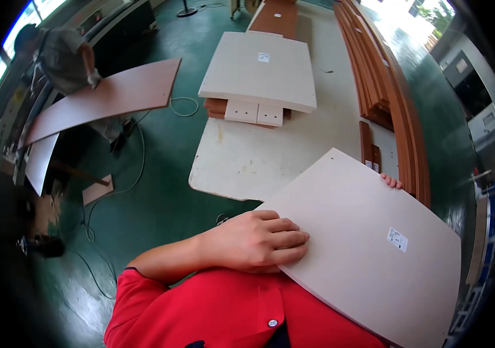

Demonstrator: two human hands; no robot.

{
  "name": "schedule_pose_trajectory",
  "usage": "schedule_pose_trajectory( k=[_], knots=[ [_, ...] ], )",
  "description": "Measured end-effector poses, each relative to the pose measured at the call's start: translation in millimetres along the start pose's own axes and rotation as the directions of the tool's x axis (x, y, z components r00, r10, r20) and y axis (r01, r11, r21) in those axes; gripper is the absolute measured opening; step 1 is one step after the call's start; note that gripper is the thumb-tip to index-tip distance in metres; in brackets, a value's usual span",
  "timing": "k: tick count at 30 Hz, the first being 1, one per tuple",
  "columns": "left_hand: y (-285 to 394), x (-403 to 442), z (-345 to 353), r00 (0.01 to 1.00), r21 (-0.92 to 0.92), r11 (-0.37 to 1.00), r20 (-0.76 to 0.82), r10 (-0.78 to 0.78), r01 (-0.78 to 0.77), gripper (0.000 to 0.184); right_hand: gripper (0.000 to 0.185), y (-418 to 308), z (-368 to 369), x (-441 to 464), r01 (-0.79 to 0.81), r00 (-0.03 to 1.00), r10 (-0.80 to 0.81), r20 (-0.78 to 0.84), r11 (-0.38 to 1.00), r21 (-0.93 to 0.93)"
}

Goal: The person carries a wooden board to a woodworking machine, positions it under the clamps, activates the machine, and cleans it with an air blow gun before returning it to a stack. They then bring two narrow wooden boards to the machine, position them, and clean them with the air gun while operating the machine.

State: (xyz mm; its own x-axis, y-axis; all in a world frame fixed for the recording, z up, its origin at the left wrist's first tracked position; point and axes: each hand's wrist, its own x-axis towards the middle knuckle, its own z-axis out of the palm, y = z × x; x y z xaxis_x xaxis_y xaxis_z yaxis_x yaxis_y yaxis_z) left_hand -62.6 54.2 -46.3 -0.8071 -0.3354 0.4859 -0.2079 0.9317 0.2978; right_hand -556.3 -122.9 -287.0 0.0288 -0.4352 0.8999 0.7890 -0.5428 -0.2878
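A large pale board [369, 238] with a white label [397, 239] slants across my body at the lower right. My left hand [262, 240] grips its near left edge, fingers bent over the top face and thumb out of sight. At the far right edge, only the fingertips of my right hand [391, 181] show, curled over the rim; the rest of that hand and its arm are hidden beneath the board.
Ahead is a white worktable [233, 159] bearing a stack topped by a pale board [259, 69]. Long brown boards [401, 127] lie along its right side. At left, a gloved person [65, 61] handles a brown panel [108, 98]. Cables [143, 148] cross the green floor.
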Motion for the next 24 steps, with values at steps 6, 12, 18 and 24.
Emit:
schedule_pose_trajectory(
  k=[6,12,18,24],
  knots=[
    [57,-18,48,0.906,-0.073,0.924,-0.183,-0.383,0.376,0.039,0.045,15,-17,6,-0.103,0.99,0.112,-0.09,0.989,0.103],
    [130,-53,108,0.412,-0.611,0.555,-0.374,-0.831,0.565,0.07,0.048,94,4,37,-0.236,0.952,0.278,-0.125,0.933,0.272],
    [185,-61,120,0.034,-0.972,-0.231,0.232,-0.972,0.035,0.07,0.051,152,81,59,-0.387,0.89,0.446,-0.097,0.85,0.358],
    [228,-86,146,-0.052,-0.937,-0.025,0.046,-0.998,-0.349,0.065,0.053,187,188,74,-0.571,0.777,0.629,-0.034,0.726,0.382]
  ],
)
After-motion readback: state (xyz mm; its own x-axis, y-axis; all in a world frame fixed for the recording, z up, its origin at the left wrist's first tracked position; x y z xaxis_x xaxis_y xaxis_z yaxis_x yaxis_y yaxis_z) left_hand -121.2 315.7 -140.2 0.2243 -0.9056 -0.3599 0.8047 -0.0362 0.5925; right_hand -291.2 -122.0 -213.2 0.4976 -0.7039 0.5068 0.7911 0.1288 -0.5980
